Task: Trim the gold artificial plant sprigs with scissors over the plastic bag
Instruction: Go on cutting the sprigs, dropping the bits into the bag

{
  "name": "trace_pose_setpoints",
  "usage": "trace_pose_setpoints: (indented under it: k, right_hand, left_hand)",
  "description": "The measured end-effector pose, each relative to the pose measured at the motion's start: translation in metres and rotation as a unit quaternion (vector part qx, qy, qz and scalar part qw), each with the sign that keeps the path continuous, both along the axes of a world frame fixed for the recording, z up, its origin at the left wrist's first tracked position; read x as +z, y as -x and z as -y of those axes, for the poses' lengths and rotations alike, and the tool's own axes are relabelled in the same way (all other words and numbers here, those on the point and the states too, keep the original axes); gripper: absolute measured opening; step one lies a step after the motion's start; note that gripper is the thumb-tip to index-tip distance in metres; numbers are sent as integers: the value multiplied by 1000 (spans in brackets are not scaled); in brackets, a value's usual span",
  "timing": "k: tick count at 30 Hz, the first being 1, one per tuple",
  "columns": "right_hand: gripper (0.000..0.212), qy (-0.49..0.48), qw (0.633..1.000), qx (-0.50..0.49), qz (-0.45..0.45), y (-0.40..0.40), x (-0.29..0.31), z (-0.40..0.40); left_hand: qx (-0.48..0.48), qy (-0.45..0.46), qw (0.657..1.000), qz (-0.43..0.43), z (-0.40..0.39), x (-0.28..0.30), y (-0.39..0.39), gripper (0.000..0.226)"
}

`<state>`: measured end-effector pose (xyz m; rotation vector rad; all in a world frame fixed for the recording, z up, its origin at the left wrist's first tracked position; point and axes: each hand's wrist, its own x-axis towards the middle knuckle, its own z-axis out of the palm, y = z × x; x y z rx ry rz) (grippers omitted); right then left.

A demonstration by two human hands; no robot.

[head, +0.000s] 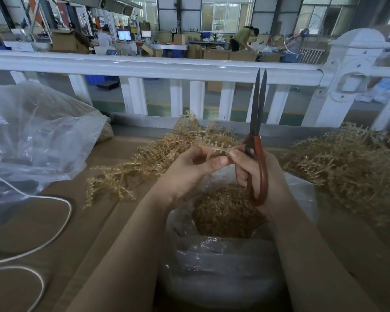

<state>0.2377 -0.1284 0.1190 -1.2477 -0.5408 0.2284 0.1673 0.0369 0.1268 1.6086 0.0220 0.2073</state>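
Note:
My left hand (190,170) pinches a short gold sprig piece (214,149) between thumb and fingers. My right hand (257,174) grips red-handled scissors (258,140), whose dark blades point straight up and are nearly closed; its thumb and forefinger also touch the sprig's right end. Both hands hover above an open clear plastic bag (223,260) holding a heap of gold trimmings (225,212). Untrimmed gold sprigs lie in a pile (149,158) behind my left hand and in a larger pile (342,165) to the right.
A big crumpled clear plastic bag (36,140) sits at the left on the brown cardboard work surface (81,221). A white cord (54,221) loops over the lower left. A white railing (167,66) runs across behind the table; beyond it lies a workshop with boxes and people.

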Motion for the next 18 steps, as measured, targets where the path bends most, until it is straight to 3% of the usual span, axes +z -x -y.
trace_pose_setpoints:
  k: [4, 9, 18]
  right_hand:
    - [26, 9, 1000, 12, 19, 3, 0, -2]
    - [8, 37, 999, -2, 35, 7, 4, -5]
    - [8, 97, 992, -34, 67, 6, 5, -6]
  left_hand:
    - [-12, -19, 999, 24, 3, 2, 1, 31]
    - [27, -10, 998, 58, 1, 2, 3, 20]
    - [30, -11, 997, 64, -2, 4, 2, 13]
